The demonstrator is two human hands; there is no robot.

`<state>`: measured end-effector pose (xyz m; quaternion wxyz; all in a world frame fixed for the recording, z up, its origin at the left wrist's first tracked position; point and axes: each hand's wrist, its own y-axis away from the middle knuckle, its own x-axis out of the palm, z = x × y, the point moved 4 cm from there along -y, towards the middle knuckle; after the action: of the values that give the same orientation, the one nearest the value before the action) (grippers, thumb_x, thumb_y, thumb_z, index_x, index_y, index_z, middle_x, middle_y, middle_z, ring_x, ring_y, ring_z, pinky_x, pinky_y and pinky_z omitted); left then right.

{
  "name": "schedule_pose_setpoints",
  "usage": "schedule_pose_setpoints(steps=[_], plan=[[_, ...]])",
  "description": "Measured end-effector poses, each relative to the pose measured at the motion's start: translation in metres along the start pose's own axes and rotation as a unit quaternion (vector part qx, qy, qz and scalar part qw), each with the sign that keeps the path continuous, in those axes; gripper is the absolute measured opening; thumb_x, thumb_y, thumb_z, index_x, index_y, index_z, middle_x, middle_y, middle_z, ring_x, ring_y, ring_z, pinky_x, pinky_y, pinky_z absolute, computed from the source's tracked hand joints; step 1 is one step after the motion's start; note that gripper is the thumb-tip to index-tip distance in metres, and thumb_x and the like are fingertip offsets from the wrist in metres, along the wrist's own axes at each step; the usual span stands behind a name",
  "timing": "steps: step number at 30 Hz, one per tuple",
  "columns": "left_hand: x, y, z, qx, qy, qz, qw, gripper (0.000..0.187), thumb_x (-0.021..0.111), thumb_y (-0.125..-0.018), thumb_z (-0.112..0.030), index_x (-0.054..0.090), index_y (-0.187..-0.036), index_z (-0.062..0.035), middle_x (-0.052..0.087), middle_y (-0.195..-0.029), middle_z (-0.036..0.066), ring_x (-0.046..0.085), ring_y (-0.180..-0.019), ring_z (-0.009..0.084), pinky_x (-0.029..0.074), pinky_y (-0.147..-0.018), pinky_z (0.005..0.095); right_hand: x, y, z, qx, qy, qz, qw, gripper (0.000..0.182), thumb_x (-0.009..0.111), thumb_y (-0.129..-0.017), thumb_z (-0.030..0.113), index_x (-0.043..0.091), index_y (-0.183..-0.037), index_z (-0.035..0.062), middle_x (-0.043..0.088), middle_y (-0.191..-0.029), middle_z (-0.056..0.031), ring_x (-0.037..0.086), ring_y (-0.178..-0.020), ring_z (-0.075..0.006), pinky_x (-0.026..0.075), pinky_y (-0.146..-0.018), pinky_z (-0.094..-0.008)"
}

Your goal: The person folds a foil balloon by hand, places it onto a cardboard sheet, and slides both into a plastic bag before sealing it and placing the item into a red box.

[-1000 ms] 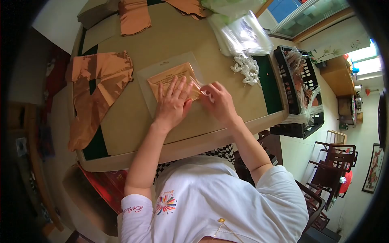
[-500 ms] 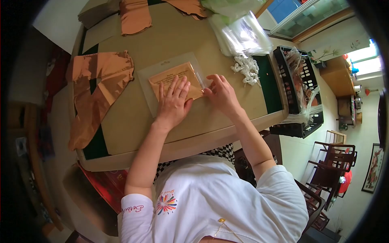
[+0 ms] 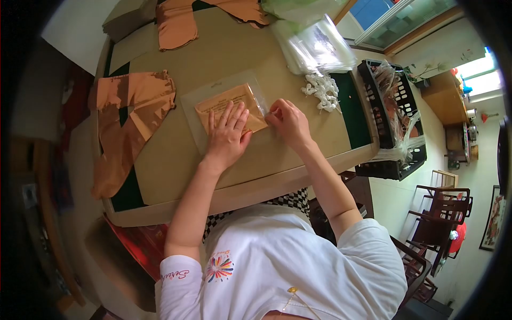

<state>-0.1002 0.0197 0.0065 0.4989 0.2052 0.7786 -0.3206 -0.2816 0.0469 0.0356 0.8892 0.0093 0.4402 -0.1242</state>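
A clear plastic bag (image 3: 192, 114) lies on the table, and in it is a folded copper-coloured foil piece (image 3: 216, 101) with printed text. My left hand (image 3: 228, 133) rests flat on it, fingers spread. At the bag's right edge my right hand (image 3: 288, 121) has its fingers pinched together near the side seam; what they grip, if anything, is too small to make out. A copper foil shape (image 3: 146, 101) lies flat to the left.
Another copper foil piece (image 3: 177, 26) lies at the table's far side. A stack of clear bags (image 3: 320, 45) and bundled white strings (image 3: 322, 92) are at the back right. Beyond the right edge stands a black crate (image 3: 373, 114) with plastic-wrapped items. Dark chairs (image 3: 437, 218) stand farther right.
My right hand's fingers have closed together at the bag's right edge, where they were more spread before. My left hand has stayed flat on the bag.
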Motion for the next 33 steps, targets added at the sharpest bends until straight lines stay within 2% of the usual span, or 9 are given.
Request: schedule_pose_setpoints(steps=[3, 6, 11, 14, 17, 18, 25, 30, 33], plan=[[-0.002, 0.0, 0.0, 0.002, -0.004, -0.001, 1.0, 0.057, 0.062, -0.089, -0.029, 0.042, -0.139, -0.012, 0.039, -0.149, 0.006, 0.031, -0.141, 0.0275, 0.021, -0.111, 0.061, -0.003, 0.003, -0.003, 0.032, -0.022, 0.002, 0.999, 0.023, 0.073, -0.079, 0.022, 0.063, -0.09, 0.0032, 0.063, -0.084, -0.0103, 0.063, -0.077, -0.0239, 0.05, -0.069, -0.0348], [-0.002, 0.0, 0.0, 0.006, 0.008, -0.017, 1.0, 0.057, 0.061, -0.089, -0.031, 0.042, -0.14, -0.0127, 0.039, -0.148, 0.007, 0.031, -0.14, 0.0288, 0.021, -0.111, 0.0614, -0.009, 0.013, -0.004, 0.08, 0.029, 0.087, 0.993, 0.023, 0.07, -0.08, 0.024, 0.063, -0.088, 0.0037, 0.066, -0.089, -0.0124, 0.064, -0.085, -0.0313, 0.05, -0.075, -0.0408], [-0.005, 0.0, 0.001, 0.012, 0.029, -0.016, 0.999, 0.057, 0.061, -0.09, -0.035, 0.045, -0.14, -0.0142, 0.04, -0.148, 0.008, 0.033, -0.139, 0.0309, 0.019, -0.111, 0.0617, -0.009, 0.016, -0.009, 0.08, -0.088, 0.058, 0.991, 0.019, 0.069, -0.084, 0.018, 0.064, -0.089, 0.0007, 0.068, -0.079, -0.0128, 0.067, -0.074, -0.0252, 0.053, -0.067, -0.0359], [-0.024, -0.003, -0.012, -0.006, 0.015, -0.073, 0.997, 0.046, 0.068, -0.085, -0.031, 0.058, -0.127, -0.0135, 0.049, -0.139, 0.008, 0.04, -0.134, 0.0294, 0.024, -0.11, 0.0567, 0.002, 0.021, -0.026, 0.136, -0.269, 0.063, 0.951, 0.016, 0.066, -0.088, 0.013, 0.063, -0.089, -0.0024, 0.068, -0.075, -0.0117, 0.066, -0.066, -0.0179, 0.052, -0.058, -0.0293], [-0.04, -0.006, -0.035, 0.047, 0.05, -0.095, 0.993, 0.031, 0.073, -0.078, -0.023, 0.068, -0.107, -0.0126, 0.058, -0.122, 0.006, 0.049, -0.121, 0.0252, 0.033, -0.103, 0.049, 0.005, 0.028, -0.025, 0.172, -0.402, 0.066, 0.897, 0.015, 0.065, -0.09, 0.011, 0.062, -0.089, -0.0042, 0.068, -0.074, -0.0099, 0.064, -0.063, -0.013, 0.051, -0.055, -0.0242], [-0.045, -0.008, -0.049, 0.062, 0.077, -0.111, 0.989, 0.02, 0.076, -0.073, -0.017, 0.069, -0.091, -0.0116, 0.061, -0.101, 0.002, 0.054, -0.104, 0.0211, 0.038, -0.093, 0.043, 0.004, 0.033, -0.023, 0.183, -0.433, 0.066, 0.88, 0.015, 0.064, -0.09, 0.01, 0.062, -0.09, -0.0046, 0.068, -0.074, -0.0092, 0.064, -0.062, -0.0117, 0.051, -0.054, -0.0228], [-0.028, -0.017, -0.071, 0.07, 0.029, -0.018, 0.997, 0.013, 0.073, -0.075, -0.021, 0.068, -0.081, -0.0103, 0.063, -0.087, 0.004, 0.056, -0.095, 0.0211, 0.039, -0.089, 0.0383, 0.012, 0.04, -0.031, 0.161, -0.453, 0.05, 0.875, 0.014, 0.065, -0.089, 0.009, 0.061, -0.089, -0.0042, 0.067, -0.075, -0.0088, 0.064, -0.063, -0.0122, 0.051, -0.055, -0.0227], [-0.019, -0.019, -0.08, 0.114, -0.111, -0.027, 0.987, 0.011, 0.06, -0.08, -0.017, 0.067, -0.076, -0.011, 0.063, -0.081, 0.003, 0.059, -0.09, 0.0198, 0.039, -0.089, 0.0396, 0.018, 0.045, -0.029, 0.154, -0.416, 0.046, 0.895, 0.014, 0.064, -0.091, 0.012, 0.061, -0.092, -0.0022, 0.067, -0.077, -0.0064, 0.062, -0.064, -0.0104, 0.051, -0.055, -0.0216], [-0.013, -0.016, -0.082, 0.14, -0.105, -0.015, 0.984, 0.011, 0.059, -0.08, -0.016, 0.066, -0.075, -0.0106, 0.063, -0.081, 0.003, 0.059, -0.091, 0.019, 0.039, -0.089, 0.0398, 0.017, 0.049, -0.024, 0.155, -0.386, 0.026, 0.909, 0.011, 0.062, -0.09, 0.006, 0.06, -0.09, -0.0054, 0.068, -0.076, -0.0107, 0.065, -0.064, -0.0141, 0.053, -0.056, -0.0239]])
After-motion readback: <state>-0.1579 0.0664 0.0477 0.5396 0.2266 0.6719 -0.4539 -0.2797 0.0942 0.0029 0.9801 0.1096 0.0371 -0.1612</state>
